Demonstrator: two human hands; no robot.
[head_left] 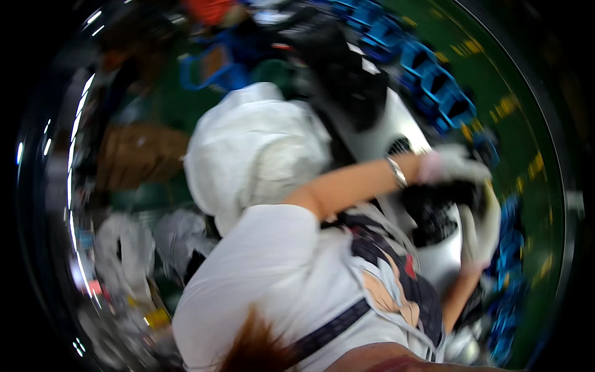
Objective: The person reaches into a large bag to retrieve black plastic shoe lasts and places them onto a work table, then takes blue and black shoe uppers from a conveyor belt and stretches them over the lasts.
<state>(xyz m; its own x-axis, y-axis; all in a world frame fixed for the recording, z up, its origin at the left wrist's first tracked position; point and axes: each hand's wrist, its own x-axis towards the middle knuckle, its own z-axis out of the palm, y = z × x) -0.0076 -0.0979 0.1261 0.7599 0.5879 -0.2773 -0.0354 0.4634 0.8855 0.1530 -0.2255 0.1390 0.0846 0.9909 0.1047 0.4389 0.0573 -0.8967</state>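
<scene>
My left hand [455, 167], in a white glove with a silver band at the wrist, reaches across to the right. Below it, my right hand [480, 239], also gloved in white, has its thumb and fingers curled around a black object [462, 193]. Both hands close on that object from opposite sides. Motion blur hides its exact kind. Beneath it, more black pieces [432, 226] lie on a white work surface [406, 118].
A large white bag [248, 139] stands left of my arm. Dark items [353, 87] cover the surface's far part. Blue bins [452, 108] line the green floor [514, 130] on the right. A brown bundle [139, 155] and pale plastic bags [124, 242] sit at left.
</scene>
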